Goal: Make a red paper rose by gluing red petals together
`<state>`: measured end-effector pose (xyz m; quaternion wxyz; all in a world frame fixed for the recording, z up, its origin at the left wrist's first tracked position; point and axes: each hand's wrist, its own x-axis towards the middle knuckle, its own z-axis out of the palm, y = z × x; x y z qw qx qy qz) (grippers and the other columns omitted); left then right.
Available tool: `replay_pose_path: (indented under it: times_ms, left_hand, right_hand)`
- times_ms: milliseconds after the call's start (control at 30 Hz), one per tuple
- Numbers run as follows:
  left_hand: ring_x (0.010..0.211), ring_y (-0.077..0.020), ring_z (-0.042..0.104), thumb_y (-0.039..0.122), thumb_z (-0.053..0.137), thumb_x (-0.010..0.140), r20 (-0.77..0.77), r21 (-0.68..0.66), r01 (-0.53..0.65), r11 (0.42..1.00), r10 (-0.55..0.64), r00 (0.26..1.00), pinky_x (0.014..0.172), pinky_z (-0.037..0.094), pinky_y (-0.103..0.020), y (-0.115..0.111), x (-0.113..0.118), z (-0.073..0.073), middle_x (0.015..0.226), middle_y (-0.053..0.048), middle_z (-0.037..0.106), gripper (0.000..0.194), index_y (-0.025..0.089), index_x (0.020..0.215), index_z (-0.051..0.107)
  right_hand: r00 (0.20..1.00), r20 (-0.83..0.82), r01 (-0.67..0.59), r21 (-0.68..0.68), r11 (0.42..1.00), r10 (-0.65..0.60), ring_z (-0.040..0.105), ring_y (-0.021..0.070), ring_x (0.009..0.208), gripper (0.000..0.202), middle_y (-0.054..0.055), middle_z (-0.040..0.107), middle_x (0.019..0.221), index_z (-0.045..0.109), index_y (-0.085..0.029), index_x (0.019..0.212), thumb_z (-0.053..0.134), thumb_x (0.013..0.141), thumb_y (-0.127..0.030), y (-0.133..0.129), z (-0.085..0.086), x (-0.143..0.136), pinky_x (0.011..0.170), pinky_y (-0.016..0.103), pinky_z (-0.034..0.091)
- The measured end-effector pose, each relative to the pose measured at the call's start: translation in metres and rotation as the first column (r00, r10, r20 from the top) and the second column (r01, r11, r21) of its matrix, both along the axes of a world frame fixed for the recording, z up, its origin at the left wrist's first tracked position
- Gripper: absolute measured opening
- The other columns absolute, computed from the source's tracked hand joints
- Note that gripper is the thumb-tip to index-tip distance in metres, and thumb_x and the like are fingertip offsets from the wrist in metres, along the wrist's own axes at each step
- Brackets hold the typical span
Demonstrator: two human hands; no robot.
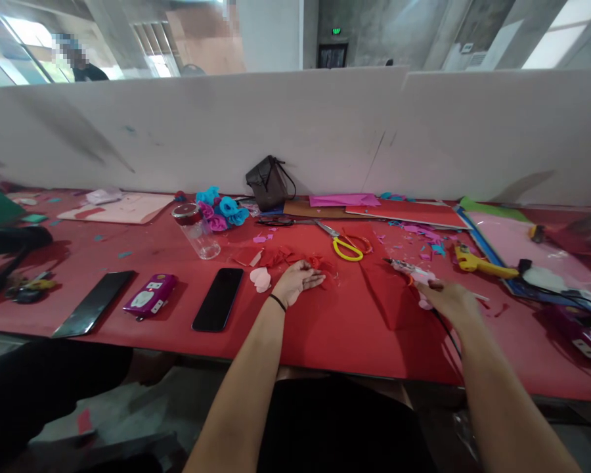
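My left hand (299,281), a dark band at its wrist, is closed on a piece of crumpled red crepe paper (319,264) lying low over the table. Its fingertips partly hide the paper. In my right hand (443,299) is a glue gun (410,268) with an orange trigger, its nozzle pointing left and its black cord hanging down. Under and beside the glue gun lies a sheet of red paper (380,299). Yellow-handled scissors (347,248) rest between and beyond my hands. Pale pink paper petals (261,280) lie left of my left hand.
Left of me are a black phone (218,299), a purple device (152,295) and a glass jar (197,233). Blue and pink paper flowers (222,209) and a dark bag (270,184) stand behind. A yellow glue gun (482,263) lies right. A white partition (226,131) closes the back.
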<state>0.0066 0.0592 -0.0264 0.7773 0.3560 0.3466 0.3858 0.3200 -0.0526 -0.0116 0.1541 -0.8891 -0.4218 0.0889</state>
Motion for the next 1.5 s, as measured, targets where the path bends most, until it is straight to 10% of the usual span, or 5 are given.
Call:
replay_pose_path:
  times_ms: [233,367,500,967,1500]
  left_hand:
    - [0.073,-0.0156,0.069,0.005,0.057,0.079,-0.051,0.017,0.020,1.000,-0.020,0.998,0.078,0.055,-0.032,0.000,-0.005,0.004,0.084,-0.008,0.068,0.017,0.015,0.076,0.045]
    - [0.072,-0.0154,0.069,0.007,0.058,0.080,-0.088,0.056,0.063,0.996,-0.058,0.994,0.075,0.054,-0.030,-0.001,-0.005,0.005,0.082,-0.008,0.069,0.016,0.016,0.077,0.045]
    - [0.071,-0.0142,0.068,0.009,0.056,0.080,-0.127,0.149,0.053,0.987,-0.035,0.991,0.072,0.053,-0.028,-0.001,-0.001,0.005,0.078,-0.006,0.069,0.016,0.017,0.077,0.043]
    - [0.033,-0.0085,0.050,0.016,0.051,0.079,-0.452,0.417,0.159,0.895,0.052,0.891,0.043,0.038,-0.023,0.004,0.006,-0.007,0.078,-0.007,0.072,0.010,0.020,0.076,0.043]
    - [0.031,-0.0089,0.047,0.012,0.058,0.073,-0.384,0.353,0.079,0.932,0.067,0.921,0.045,0.039,-0.023,0.005,0.008,-0.010,0.067,-0.003,0.071,0.013,0.020,0.072,0.048]
  right_hand:
    - [0.967,-0.251,0.113,0.276,0.955,-0.042,0.062,0.0224,0.060,0.018,0.001,0.054,0.045,0.056,-0.021,0.059,0.054,0.073,-0.032,-0.003,-0.001,-0.016,0.051,0.028,0.040]
    - [0.618,-0.779,0.447,0.460,0.767,0.107,0.057,0.0126,0.049,0.013,-0.003,0.058,0.054,0.059,-0.020,0.074,0.061,0.067,-0.031,-0.011,0.003,-0.034,0.045,0.022,0.046]
    - [0.357,-0.908,0.457,0.373,0.807,0.218,0.052,0.0083,0.043,0.019,-0.005,0.057,0.055,0.058,-0.020,0.074,0.069,0.063,-0.032,-0.012,0.016,-0.061,0.036,0.017,0.042]
    - [0.693,-0.599,-0.311,0.253,0.916,0.401,0.044,0.0095,0.034,0.051,-0.002,0.049,0.038,0.054,-0.018,0.060,0.050,0.073,-0.067,-0.009,0.025,-0.109,0.038,0.021,0.031]
    - [0.820,-0.321,-0.480,0.065,0.875,0.474,0.053,0.0147,0.042,0.053,0.001,0.049,0.037,0.042,-0.023,0.040,0.045,0.084,-0.052,0.010,0.033,-0.131,0.053,0.025,0.038]
